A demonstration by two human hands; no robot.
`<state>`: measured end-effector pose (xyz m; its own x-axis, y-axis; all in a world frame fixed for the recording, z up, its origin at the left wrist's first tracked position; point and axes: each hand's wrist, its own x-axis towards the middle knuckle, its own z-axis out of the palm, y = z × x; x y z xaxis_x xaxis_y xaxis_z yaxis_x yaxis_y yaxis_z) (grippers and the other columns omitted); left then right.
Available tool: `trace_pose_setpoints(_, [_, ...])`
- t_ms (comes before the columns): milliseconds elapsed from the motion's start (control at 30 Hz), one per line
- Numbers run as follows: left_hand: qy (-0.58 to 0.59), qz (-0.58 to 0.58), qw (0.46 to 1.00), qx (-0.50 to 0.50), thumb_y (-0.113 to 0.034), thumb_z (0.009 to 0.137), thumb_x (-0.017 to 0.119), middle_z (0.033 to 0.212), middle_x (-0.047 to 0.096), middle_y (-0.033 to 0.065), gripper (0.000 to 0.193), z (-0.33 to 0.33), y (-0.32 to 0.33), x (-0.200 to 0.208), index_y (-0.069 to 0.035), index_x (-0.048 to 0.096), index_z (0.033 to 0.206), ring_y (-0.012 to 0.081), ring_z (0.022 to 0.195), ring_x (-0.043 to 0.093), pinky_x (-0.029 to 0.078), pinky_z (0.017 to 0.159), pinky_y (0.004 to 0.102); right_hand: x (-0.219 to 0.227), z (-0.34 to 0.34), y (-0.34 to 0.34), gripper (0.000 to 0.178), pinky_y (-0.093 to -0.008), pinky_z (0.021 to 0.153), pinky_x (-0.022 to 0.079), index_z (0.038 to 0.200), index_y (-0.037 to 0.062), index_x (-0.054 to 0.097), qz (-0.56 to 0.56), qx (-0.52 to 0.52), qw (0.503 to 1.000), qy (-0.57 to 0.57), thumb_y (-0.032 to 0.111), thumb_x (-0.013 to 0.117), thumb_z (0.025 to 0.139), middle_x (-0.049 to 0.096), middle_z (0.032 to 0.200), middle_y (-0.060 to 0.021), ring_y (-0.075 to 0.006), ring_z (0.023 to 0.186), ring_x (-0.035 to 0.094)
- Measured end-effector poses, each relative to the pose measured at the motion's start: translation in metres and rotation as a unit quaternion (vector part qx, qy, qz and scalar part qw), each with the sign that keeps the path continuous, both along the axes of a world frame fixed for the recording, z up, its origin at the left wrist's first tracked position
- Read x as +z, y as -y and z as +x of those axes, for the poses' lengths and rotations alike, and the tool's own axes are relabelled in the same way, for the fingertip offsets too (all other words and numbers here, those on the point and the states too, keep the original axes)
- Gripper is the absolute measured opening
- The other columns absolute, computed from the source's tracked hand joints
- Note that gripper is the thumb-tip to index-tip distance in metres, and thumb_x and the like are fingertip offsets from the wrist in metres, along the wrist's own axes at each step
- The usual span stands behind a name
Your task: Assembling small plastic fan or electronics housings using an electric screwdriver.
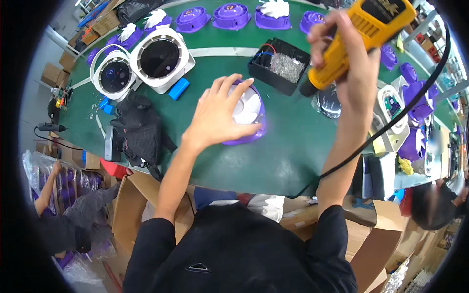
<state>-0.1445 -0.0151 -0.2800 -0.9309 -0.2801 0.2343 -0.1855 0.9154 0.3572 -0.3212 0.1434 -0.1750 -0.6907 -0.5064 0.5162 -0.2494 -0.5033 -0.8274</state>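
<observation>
My left hand point(217, 112) spans a purple fan housing point(262, 119) on the green table, its fingers and thumb spread around the rim. Inside the housing is a white fan wheel point(250, 105), partly covered by the fingers. In my right hand point(352, 53) is a yellow power drill point(334, 61), raised above the table with its black tip pointing down and left. That tip is near a black bin point(269, 73) filled with small metal screws, with red and blue wires at its left end.
Two white round-fronted units point(163, 58) stand at the left, by a black bag point(140, 129) and blue blocks point(179, 89). Purple housings point(231, 17) line the back. A black cable point(391, 126) crosses my right forearm. Other people are at the far left and right.
</observation>
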Motion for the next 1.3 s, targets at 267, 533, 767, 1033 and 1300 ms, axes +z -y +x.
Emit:
trace_pose_setpoints(267, [-0.009, 0.056, 0.960, -0.276, -0.048, 0.072, 0.080, 0.139, 0.059, 0.0133, 0.080, -0.027, 0.040, 0.016, -0.010, 0.059, 0.138, 0.0358, 0.129, 0.055, 0.047, 0.105, 0.0475, -0.007, 0.006, 0.036, 0.024, -0.0231, 0.055, 0.041, 0.091, 0.0045, 0.067, 0.060, 0.007, 0.998, 0.001, 0.027, 0.072, 0.098, 0.058, 0.070, 0.0048, -0.0050, 0.062, 0.054])
trace_pose_setpoints(533, [0.010, 0.129, 0.968, -0.214, -0.026, 0.093, 0.067, 0.116, 0.070, 0.0113, 0.031, -0.046, 0.029, 0.014, -0.006, 0.070, 0.116, 0.0313, 0.109, 0.067, 0.054, 0.094, 0.0382, -0.016, 0.006, 0.046, 0.029, -0.0236, 0.048, 0.036, 0.084, 0.0043, 0.067, 0.067, 0.099, 0.991, 0.066, 0.030, 0.070, 0.097, 0.055, 0.061, 0.0050, -0.0042, 0.053, 0.049])
trace_pose_setpoints(767, [0.094, 0.109, 0.965, -0.220, -0.040, 0.085, 0.080, 0.134, 0.060, 0.0179, 0.066, -0.055, 0.041, 0.024, -0.002, 0.060, 0.134, 0.0338, 0.126, 0.059, 0.049, 0.105, 0.0411, -0.018, 0.008, 0.047, 0.031, -0.0239, 0.039, 0.032, 0.083, 0.0069, 0.060, 0.064, 0.065, 0.987, 0.130, 0.033, 0.073, 0.095, 0.049, 0.054, 0.0049, -0.0051, 0.041, 0.044])
trace_pose_setpoints(1033, [0.136, 0.042, 0.961, -0.237, -0.047, 0.065, 0.088, 0.143, 0.050, 0.0194, 0.101, -0.040, 0.039, 0.032, -0.001, 0.047, 0.146, 0.0373, 0.135, 0.048, 0.043, 0.113, 0.0437, -0.020, 0.008, 0.051, 0.030, -0.0238, 0.039, 0.035, 0.086, 0.0071, 0.061, 0.046, 0.056, 0.994, 0.086, 0.034, 0.071, 0.095, 0.047, 0.049, 0.0045, -0.0066, 0.038, 0.044])
trace_pose_setpoints(1300, [0.132, 0.041, 0.962, -0.237, -0.047, 0.065, 0.085, 0.142, 0.051, 0.0198, 0.097, -0.044, 0.038, 0.027, -0.002, 0.049, 0.143, 0.0378, 0.134, 0.049, 0.043, 0.111, 0.0438, -0.025, 0.004, 0.052, 0.030, -0.0240, 0.039, 0.035, 0.087, 0.0069, 0.061, 0.070, 0.053, 0.995, 0.055, 0.034, 0.071, 0.095, 0.047, 0.049, 0.0043, -0.0066, 0.038, 0.043])
